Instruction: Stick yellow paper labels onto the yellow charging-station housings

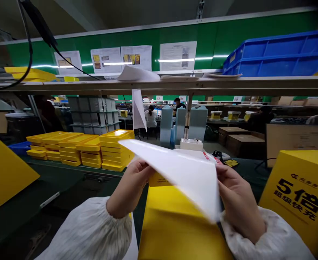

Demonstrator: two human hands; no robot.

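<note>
A white sheet is stretched at a tilt between my two hands, slightly blurred along its near edge. My left hand pinches its left side, thumb toward me. At the right edge, my right hand grips the sheet between thumb and fingers. Red print shows on white paper near that right hand, just past the sheet's far edge. Below the sheet stands a yellow box; part of its upper side is covered by the sheet. Dark lettering shows on a yellow flap beside my left fingers.
Stacks of yellow trays or lids line the bench at left. A printed yellow box stands at right, another yellow box at far left. A shelf crosses overhead, carrying a blue crate. People sit farther back.
</note>
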